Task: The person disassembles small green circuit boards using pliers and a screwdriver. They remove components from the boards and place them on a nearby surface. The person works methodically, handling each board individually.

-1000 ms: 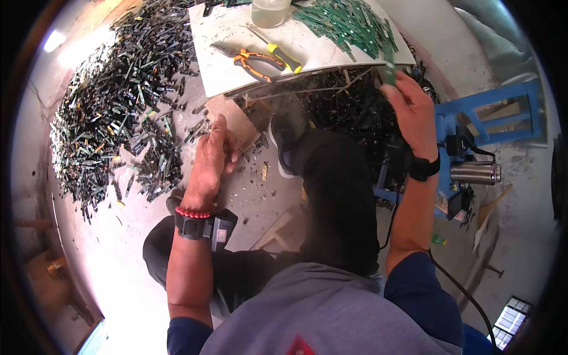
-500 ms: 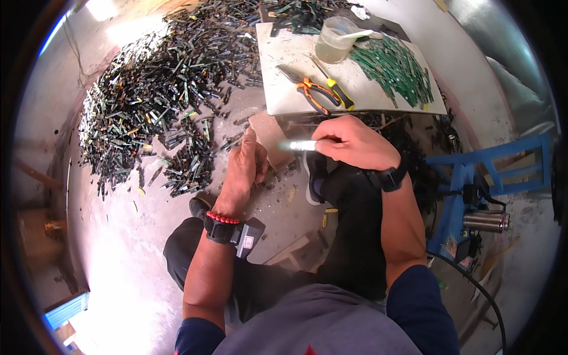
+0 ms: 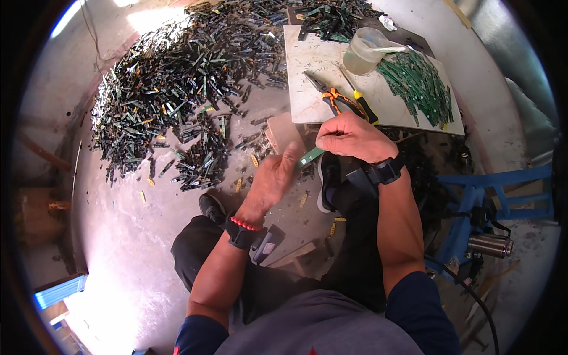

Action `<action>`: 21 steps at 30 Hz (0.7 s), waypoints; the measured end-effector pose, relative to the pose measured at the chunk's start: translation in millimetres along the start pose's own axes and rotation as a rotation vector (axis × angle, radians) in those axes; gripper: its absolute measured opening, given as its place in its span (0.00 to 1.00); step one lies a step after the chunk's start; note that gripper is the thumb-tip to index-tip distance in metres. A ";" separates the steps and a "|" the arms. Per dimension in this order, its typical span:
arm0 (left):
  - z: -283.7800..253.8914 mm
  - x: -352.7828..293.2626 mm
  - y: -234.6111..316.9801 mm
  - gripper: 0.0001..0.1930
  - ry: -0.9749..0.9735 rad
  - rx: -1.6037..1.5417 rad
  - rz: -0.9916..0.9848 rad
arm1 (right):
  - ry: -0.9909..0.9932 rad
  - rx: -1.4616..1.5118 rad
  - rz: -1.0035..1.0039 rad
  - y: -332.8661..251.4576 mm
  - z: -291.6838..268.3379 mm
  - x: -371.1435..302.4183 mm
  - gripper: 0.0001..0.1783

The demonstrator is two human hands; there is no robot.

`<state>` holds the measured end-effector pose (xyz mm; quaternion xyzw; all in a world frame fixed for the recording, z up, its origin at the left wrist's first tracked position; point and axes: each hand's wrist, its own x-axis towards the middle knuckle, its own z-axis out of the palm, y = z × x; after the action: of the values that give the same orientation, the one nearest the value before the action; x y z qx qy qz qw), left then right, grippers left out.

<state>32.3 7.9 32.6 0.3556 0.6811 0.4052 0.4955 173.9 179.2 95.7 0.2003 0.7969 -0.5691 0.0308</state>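
Note:
A narrow green circuit-board strip slants between my two hands, above the floor. Its lower end meets the thumb and fingers of my left hand, which are closed on it. The upper end runs under the pinched fingers of my right hand, hiding that tip. Just beyond my right hand lie orange-and-black pliers and a yellow-and-black screwdriver on a pale board. A wooden block rests on the floor past my left fingers.
A large heap of dark strips covers the floor at the far left. On the board stand a plastic cup of liquid and a pile of green strips. At right, a blue metal frame is beside a steel flask.
My left hand has moved right and closed on the strip's end. The strip, level in my right hand before, now slants. The whole view has shifted slightly.

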 end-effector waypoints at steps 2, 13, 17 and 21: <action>8.9 3.1 -3.7 0.37 -0.046 -0.113 -0.030 | 0.001 0.033 -0.058 6.7 5.5 2.9 0.08; 11.3 0.9 6.2 0.27 -0.183 -0.554 -0.016 | 0.107 0.372 -0.006 11.5 13.3 3.9 0.12; 10.5 1.4 4.2 0.26 -0.176 -0.632 0.046 | 0.341 0.256 0.017 -5.8 16.6 0.3 0.14; 6.0 -1.0 10.2 0.26 -0.045 -0.533 0.040 | 1.089 -0.099 -0.206 27.5 1.9 7.3 0.15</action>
<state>39.1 12.5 41.1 0.2349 0.5321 0.5717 0.5787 176.6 187.0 68.4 0.3847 0.7388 -0.3454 -0.4322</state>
